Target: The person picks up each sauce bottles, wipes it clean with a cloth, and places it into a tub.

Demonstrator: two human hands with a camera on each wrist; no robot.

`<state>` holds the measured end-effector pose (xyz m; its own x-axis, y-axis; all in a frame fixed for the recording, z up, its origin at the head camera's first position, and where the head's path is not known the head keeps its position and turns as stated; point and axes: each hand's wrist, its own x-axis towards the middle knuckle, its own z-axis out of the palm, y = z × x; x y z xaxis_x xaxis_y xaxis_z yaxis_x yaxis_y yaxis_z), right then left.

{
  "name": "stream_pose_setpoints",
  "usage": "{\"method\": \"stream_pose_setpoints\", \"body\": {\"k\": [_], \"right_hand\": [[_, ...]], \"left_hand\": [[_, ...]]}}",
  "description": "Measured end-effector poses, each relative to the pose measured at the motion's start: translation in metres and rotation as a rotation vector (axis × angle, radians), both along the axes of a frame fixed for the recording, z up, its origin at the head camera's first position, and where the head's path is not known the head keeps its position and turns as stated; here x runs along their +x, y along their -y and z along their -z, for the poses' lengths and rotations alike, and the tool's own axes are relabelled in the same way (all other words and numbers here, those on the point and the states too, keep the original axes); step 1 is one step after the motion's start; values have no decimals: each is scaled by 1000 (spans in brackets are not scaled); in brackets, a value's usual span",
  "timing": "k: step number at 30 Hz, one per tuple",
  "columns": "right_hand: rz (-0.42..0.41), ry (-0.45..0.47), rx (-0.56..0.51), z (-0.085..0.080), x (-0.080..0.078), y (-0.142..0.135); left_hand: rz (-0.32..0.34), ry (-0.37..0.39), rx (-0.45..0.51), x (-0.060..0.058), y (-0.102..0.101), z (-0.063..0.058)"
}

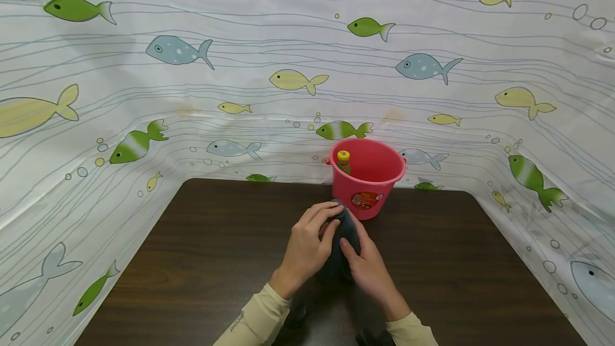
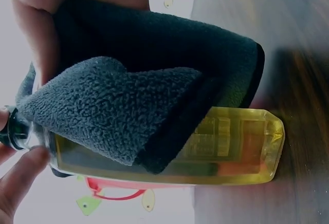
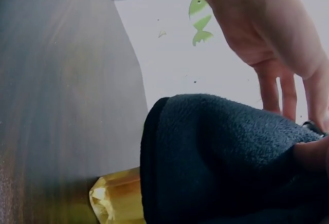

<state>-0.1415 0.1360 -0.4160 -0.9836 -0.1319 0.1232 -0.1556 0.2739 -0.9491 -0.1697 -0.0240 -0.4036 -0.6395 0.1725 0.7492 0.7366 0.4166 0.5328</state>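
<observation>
A dark blue-grey fleecy cloth (image 1: 349, 233) with a black edge wraps around a clear bottle of yellow liquid (image 2: 247, 147). The bottle stands upright close over the table, its dark cap (image 2: 18, 131) on top. With its fingertips, my left hand (image 1: 307, 244) pinches the bottle at its cap and neck. From the right side, my right hand (image 1: 372, 271) grips the cloth against the bottle, thumb on the near face. Below the cloth's edge, the bottle's base (image 3: 110, 198) shows in the right wrist view. In the head view the cloth and hands mostly hide the bottle.
A pink bucket (image 1: 346, 188) stands just behind the hands near the table's back edge. Inside it is a small jar with a yellow lid (image 1: 343, 156). The dark wooden table (image 1: 192, 239) is enclosed by white fish-print sheeting (image 1: 269, 31) at the back and sides.
</observation>
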Motion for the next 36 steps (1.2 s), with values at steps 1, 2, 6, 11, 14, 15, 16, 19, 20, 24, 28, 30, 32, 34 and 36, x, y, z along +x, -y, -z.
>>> {"method": "stream_pose_setpoints", "body": {"k": [1,2,6,11,14,15,16,19,20,24,28,30,32,34,36], "right_hand": [[-3,-2,4,1,-1,0],[-8,-6,7,2,-2,-1],[-21,-21,15,6,-4,-2],[-10,-13,31,12,-4,-5],[7,5,50,16,-3,-6],[11,10,56,18,-3,-7],[17,15,63,20,-3,-8],[26,22,89,27,-4,-9],[27,24,99,29,-4,-10],[22,37,143,36,-6,-12],[15,57,173,40,-6,-14],[6,53,193,41,-6,-14],[-3,44,213,43,-6,-15],[-15,35,226,44,-6,-16],[-29,33,239,45,-6,-17]], "left_hand": [[-1,0,0,0,0,0],[-2,3,0,0,0,1],[-5,13,2,-1,-1,2],[0,26,2,-1,-1,1],[-1,38,0,0,-1,2],[-2,41,0,0,-1,2],[-4,44,-1,0,-1,2],[-8,43,-3,0,-1,2],[-8,40,-3,0,-1,2],[-11,21,-5,0,-2,1],[-10,17,-4,0,-2,1],[-8,20,-3,0,-2,2],[-5,23,-1,0,-2,2],[-3,24,1,0,-2,2],[-2,25,2,0,-2,2]]}}
